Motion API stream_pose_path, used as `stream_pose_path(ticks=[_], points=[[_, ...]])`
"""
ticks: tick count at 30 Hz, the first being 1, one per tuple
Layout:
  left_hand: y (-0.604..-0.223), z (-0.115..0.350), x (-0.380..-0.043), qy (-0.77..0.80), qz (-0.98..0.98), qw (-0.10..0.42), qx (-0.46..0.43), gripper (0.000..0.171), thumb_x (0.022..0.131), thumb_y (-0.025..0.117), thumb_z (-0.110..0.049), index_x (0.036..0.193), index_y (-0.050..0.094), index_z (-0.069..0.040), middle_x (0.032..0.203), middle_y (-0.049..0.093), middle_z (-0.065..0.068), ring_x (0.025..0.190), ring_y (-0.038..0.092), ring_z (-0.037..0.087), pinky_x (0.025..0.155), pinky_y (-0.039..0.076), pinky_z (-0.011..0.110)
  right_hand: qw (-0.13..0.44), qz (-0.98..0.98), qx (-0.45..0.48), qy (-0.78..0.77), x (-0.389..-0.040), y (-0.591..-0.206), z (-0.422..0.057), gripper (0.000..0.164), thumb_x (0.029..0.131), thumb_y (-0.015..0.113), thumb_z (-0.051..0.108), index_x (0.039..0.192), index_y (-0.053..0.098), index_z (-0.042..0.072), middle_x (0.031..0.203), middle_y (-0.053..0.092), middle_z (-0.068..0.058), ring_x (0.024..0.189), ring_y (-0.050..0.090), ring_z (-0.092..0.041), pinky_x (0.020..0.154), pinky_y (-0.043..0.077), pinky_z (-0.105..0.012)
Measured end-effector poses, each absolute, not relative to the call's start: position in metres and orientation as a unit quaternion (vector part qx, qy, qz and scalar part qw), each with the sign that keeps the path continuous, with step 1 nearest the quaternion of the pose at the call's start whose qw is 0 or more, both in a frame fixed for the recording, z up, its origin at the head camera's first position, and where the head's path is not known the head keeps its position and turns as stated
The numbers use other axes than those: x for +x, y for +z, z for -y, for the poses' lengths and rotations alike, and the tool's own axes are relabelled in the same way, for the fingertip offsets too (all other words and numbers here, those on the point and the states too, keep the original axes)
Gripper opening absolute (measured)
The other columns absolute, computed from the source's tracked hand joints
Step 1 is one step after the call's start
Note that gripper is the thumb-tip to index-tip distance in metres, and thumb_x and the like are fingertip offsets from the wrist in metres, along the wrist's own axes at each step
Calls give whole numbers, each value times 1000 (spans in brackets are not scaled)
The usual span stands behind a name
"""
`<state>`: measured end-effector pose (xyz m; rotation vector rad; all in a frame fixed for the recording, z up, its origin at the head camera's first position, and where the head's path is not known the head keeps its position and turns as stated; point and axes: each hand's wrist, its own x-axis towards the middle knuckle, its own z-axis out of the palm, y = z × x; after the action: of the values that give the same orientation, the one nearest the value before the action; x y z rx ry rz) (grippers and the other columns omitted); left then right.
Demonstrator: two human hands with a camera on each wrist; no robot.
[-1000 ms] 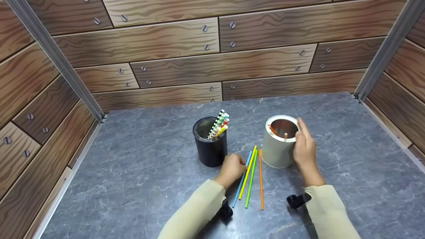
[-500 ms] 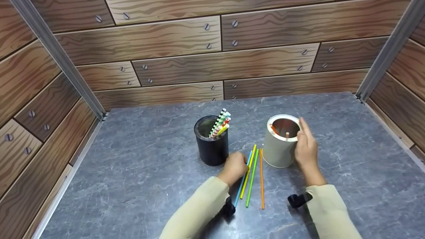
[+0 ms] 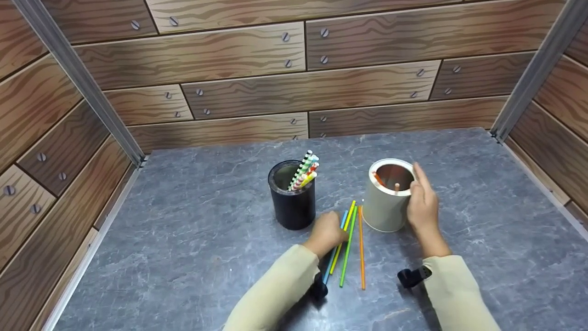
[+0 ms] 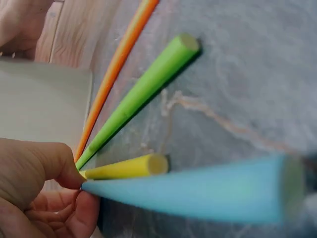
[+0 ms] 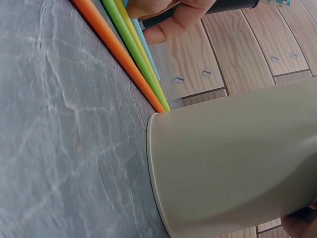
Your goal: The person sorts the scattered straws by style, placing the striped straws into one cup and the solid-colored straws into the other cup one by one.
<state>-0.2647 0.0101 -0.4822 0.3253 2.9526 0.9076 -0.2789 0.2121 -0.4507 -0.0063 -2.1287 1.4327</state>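
My left hand point(image 3: 328, 232) pinches the blue stick point(image 4: 198, 188) between thumb and finger; in the left wrist view its near end comes close to the camera. Beside it a yellow stick point(image 4: 131, 166), a green stick point(image 3: 347, 248) and an orange stick point(image 3: 361, 248) lie on the table. My right hand point(image 3: 422, 204) holds the right side of an off-white can point(image 3: 386, 214), index finger up along the rim. Inside the can are an orange stick point(image 3: 378, 179) and a pale-ended one point(image 3: 397, 187). Most right-hand fingers are hidden behind the can in the right wrist view.
A black can point(image 3: 294, 209) stands left of the loose sticks, holding several striped sticks point(image 3: 304, 172) that lean to the right. The table point(image 3: 206, 220) is grey and marbled. Wood-print walls point(image 3: 239, 59) close it in at the back and sides.
My left hand has shifted slightly to the right across the sticks, and the blue stick has moved a little with it. The right hand and both cans stay in place.
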Motion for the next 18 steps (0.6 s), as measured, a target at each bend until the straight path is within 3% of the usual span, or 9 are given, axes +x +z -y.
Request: stream_pose_path(ticks=[5,11,18], points=[[-485,-3,-269,376,-922,26,83,36,58,68,-4,53,35,-16,53,30,-7,51,29,11,45,24,21,289,795,-2,534,-278,-450,-212,47,93,31,8,137,42,-2,138,44,-17,131,35,-25,108,25,-26],[-489,2,-270,435,-899,30,47,28,61,68,-5,57,43,-15,53,38,-7,50,37,8,46,29,19,294,795,-1,530,-279,-451,-212,46,92,32,8,136,42,-2,137,45,-17,130,36,-24,108,25,-26],[-491,6,-269,533,-842,80,-32,17,68,68,-4,69,52,-11,59,48,-3,44,46,9,44,38,21,289,795,2,533,-279,-451,-212,46,93,32,7,137,42,-2,137,45,-17,130,36,-26,108,25,-27]])
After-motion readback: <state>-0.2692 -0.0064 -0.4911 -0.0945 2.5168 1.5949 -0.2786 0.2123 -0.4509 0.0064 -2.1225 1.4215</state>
